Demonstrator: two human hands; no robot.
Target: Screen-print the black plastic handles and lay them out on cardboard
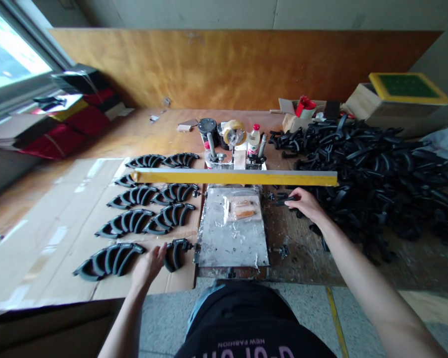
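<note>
My left hand [152, 263] is beside the front row of curved black parts [112, 261], with its fingers close together at the left edge of a smaller black group [176, 254]. Whether it grips one of them is hard to make out. On the right, my right hand [302, 204] pinches a small black part [283, 200] near the edge of a large heap of black parts [381, 184]. Between my hands lies a metal plate [235, 248] with a clear-taped patch and orange-brown pieces [243, 214] on it.
A long yellow bar [235, 177] spans above the plate's far end. Behind it stand a tape roll [234, 133], a bottle with a red cap [254, 140] and a dark can [208, 132]. Cardboard [70, 199] covers the left side. A green-topped frame [408, 88] rests at the back right.
</note>
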